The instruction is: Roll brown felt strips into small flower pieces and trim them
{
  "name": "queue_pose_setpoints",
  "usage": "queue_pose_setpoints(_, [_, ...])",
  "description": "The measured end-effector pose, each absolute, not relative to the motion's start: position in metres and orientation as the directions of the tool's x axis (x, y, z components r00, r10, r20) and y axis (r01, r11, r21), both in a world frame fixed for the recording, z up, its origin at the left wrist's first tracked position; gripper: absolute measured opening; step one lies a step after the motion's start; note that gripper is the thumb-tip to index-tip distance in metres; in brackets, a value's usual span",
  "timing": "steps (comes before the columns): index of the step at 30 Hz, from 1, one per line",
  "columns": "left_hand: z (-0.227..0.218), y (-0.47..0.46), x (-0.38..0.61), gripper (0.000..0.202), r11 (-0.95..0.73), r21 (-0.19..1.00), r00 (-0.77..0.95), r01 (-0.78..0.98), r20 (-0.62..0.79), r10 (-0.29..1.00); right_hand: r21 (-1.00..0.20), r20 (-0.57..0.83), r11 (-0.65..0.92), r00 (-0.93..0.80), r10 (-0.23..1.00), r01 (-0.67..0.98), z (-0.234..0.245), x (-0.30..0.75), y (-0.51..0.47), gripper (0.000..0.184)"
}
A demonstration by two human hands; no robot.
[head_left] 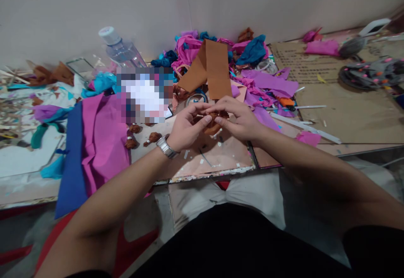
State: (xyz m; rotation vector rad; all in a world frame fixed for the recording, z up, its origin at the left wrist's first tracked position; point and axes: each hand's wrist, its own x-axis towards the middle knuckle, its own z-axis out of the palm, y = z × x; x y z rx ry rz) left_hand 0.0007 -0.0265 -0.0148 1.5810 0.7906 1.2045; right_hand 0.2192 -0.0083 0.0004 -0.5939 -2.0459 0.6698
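Between my two hands is a crumpled piece of brown crepe paper (pixel 213 129), pinched near the table's front edge. My left hand (pixel 191 124), with a metal watch (pixel 167 146) on its wrist, grips its left side with thumb and fingers. From the right, my right hand (pixel 237 118) presses its thumb and fingers on the same paper. Fingers cover part of it. Just beyond the hands lies a folded brown crepe strip (pixel 218 69). Several small brown paper balls (pixel 154 137) rest on the table left of my left hand.
Pink crepe paper (pixel 104 137) and a blue sheet (pixel 73 160) hang over the front edge at left. A clear bottle (pixel 124 52) stands behind a blurred patch. Crumpled pink, purple and teal paper is heaped behind my hands. White sticks (pixel 307 128) and cardboard (pixel 328 101) lie at right.
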Motion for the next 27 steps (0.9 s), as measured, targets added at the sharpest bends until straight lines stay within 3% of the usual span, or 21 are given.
queue_pose_setpoints(6, [-0.017,-0.022,-0.002,0.039,-0.358,0.934,0.129,0.008,0.354,0.926,-0.703,0.597,0.691,-0.39,0.701,0.168,-0.004,0.22,-0.005,0.031])
queue_pose_setpoints(12, [-0.008,-0.024,-0.004,0.046,-0.32,0.943,0.131,0.094,0.307,0.943,-0.732,0.607,0.668,-0.318,0.729,0.135,-0.011,0.221,0.0,0.031])
queue_pose_setpoints(17, [-0.01,-0.023,-0.003,0.043,-0.299,0.953,0.074,0.041,0.296,0.952,-0.725,0.595,0.667,-0.332,0.732,0.173,-0.01,0.221,-0.002,0.03])
queue_pose_setpoints(22, [-0.019,-0.019,-0.004,0.039,-0.202,0.974,0.101,-0.106,0.212,0.972,-0.76,0.585,0.64,-0.312,0.749,0.112,-0.011,0.22,-0.003,0.033])
queue_pose_setpoints(27, [-0.023,-0.017,-0.005,0.034,-0.234,0.971,0.115,-0.038,0.237,0.965,-0.786,0.554,0.607,-0.306,0.774,0.113,-0.01,0.219,-0.005,0.037])
